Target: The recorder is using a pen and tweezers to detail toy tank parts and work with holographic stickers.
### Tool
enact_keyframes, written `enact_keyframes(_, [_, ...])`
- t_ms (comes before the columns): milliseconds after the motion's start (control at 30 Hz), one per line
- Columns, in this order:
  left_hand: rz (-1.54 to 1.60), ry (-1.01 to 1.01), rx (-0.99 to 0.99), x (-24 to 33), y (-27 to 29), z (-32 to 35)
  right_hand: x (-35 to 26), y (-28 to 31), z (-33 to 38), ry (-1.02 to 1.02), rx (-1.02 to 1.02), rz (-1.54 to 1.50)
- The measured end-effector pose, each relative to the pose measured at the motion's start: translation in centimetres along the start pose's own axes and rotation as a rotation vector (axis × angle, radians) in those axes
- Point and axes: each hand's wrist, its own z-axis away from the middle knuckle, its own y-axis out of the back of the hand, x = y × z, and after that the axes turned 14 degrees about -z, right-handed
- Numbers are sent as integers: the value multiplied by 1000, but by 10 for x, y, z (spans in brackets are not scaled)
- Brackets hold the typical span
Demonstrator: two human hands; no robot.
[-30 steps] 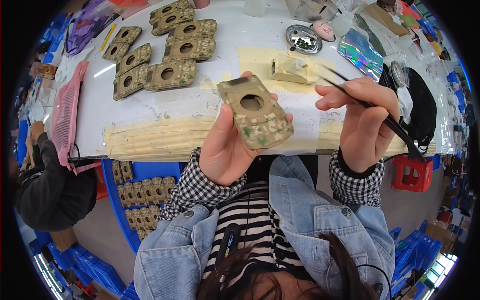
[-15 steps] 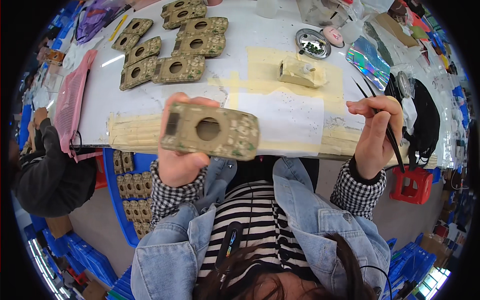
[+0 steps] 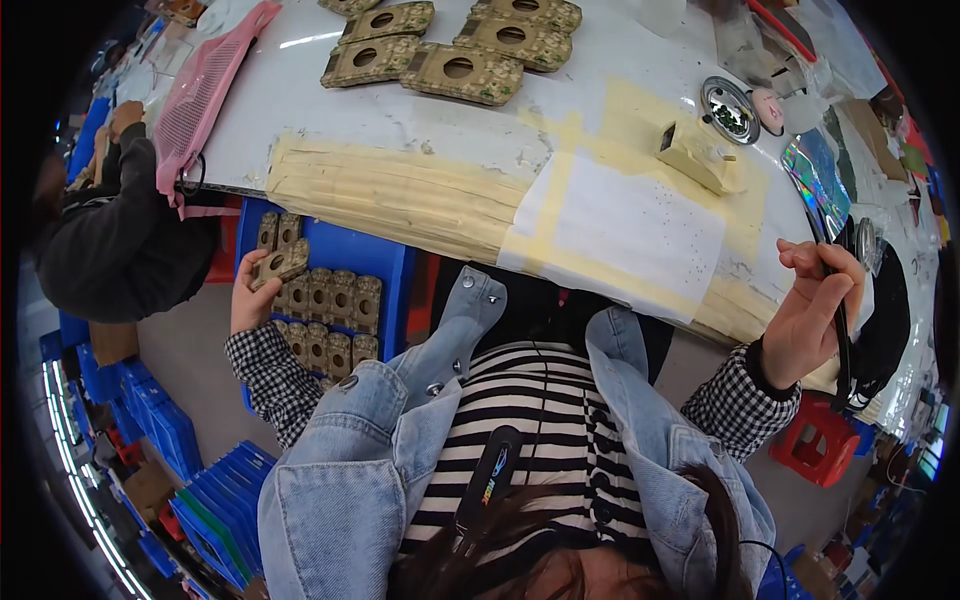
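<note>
My left hand [image 3: 252, 298] grips a camouflage toy tank body shell [image 3: 281, 262] with a round hole in its top. It is over the blue crate [image 3: 398, 290], at the left below the table, where rows of similar shells [image 3: 340, 298] lie. My right hand [image 3: 812, 312] is raised near the table's right front edge, with long black tweezers [image 3: 843, 352] held among its bent fingers. The tweezers' tips point away from me, toward a shiny holographic bag [image 3: 815, 165]. More camouflage shells [image 3: 462, 72] rest in a group at the far side of the table.
A small cream block [image 3: 700, 158] stands on the taped table beside a white sheet [image 3: 625, 225] dotted with specks. Behind it is a round metal dish [image 3: 730, 110] with tiny dark pieces. A pink mesh bag [image 3: 207, 95] and a co-worker's dark sleeve [image 3: 130, 235] are at left.
My left hand has carried the shell from above the table edge down and left to the crate. My right hand still holds the tweezers. The view has shifted left.
</note>
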Motion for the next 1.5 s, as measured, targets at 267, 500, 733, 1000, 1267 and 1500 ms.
enact_keyframes(267, [-627, 306, 522, -41, -58, -49, -7, -3, -4, 16, -17, 10])
enact_keyframes(500, [-1059, 392, 419, -52, -64, -64, -10, 11, 1, 43, 56, 30])
enact_keyframes(733, [-1306, 481, 506, -40, -84, -63, -14, 14, 1, 47, 70, 30])
enact_keyframes(1000, [-1309, 518, 585, -50, -81, -69, -14, 25, 3, 37, 116, 31])
enact_keyframes(1267, [-946, 147, 1141, -42, -67, -71, -15, 37, 0, 68, 178, 67])
enact_keyframes(1500, [-647, -659, 1284, 126, -128, -59, -1, 56, -10, 135, 338, 149])
